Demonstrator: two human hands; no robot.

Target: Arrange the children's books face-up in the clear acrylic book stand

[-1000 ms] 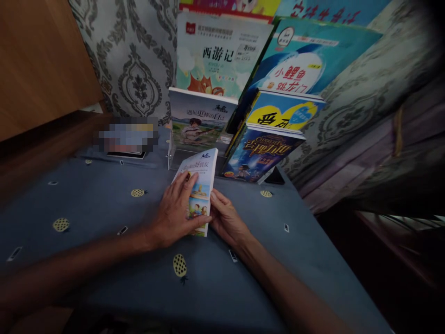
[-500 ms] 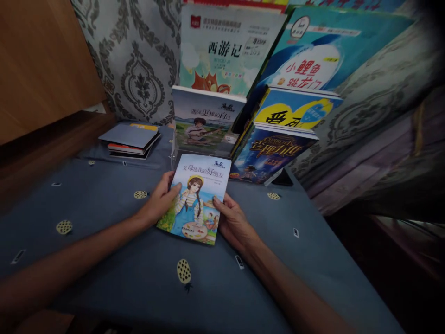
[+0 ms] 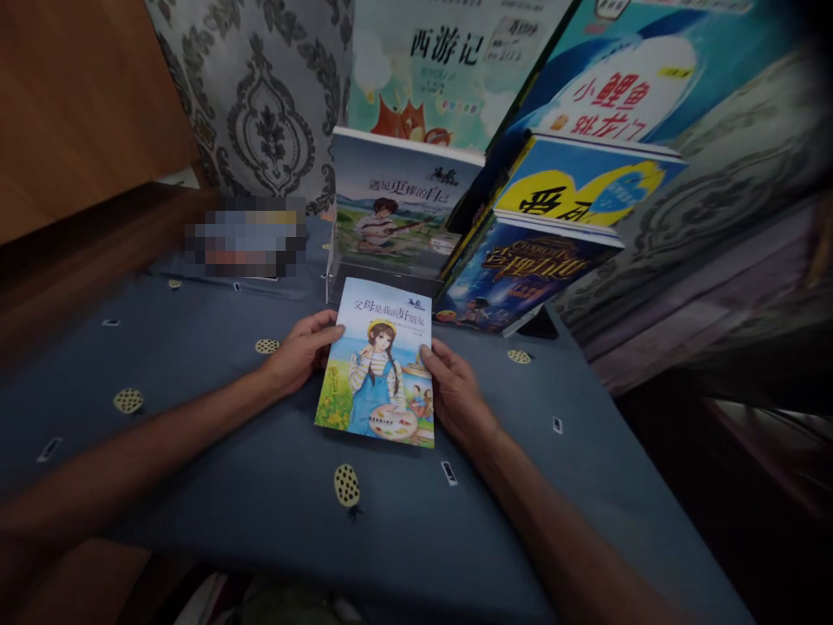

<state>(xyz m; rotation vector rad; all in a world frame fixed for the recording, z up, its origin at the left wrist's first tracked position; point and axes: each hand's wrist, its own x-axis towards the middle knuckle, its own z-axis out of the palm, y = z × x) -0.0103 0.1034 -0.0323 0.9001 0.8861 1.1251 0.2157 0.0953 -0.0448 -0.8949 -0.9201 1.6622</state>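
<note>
A paperback book (image 3: 377, 373), its cover painted with a girl in a yellow hat and blue overalls, is held above the cloth between both hands. My left hand (image 3: 304, 347) pinches its left edge, thumb on the cover. At the right edge my right hand (image 3: 459, 382) grips it, thumb on the front and fingers behind. Just beyond the held book, a book with a guitar player on its cover (image 3: 396, 213) stands in a clear stand. To its right a dark blue book (image 3: 521, 273) leans upright in front of a blue and yellow book (image 3: 595, 187).
Taller books stand at the back, a pale green one (image 3: 390, 69) and a teal one (image 3: 690, 61). A blurred-out stack (image 3: 244, 239) lies at the back left. The blue tablecloth (image 3: 214, 486) ends at a right edge, near a curtain (image 3: 690, 295). Wooden furniture (image 3: 84, 113) is at left.
The held book has turned more upright and shifted slightly right, both hands moving with it. The view has moved a little closer to the standing books.
</note>
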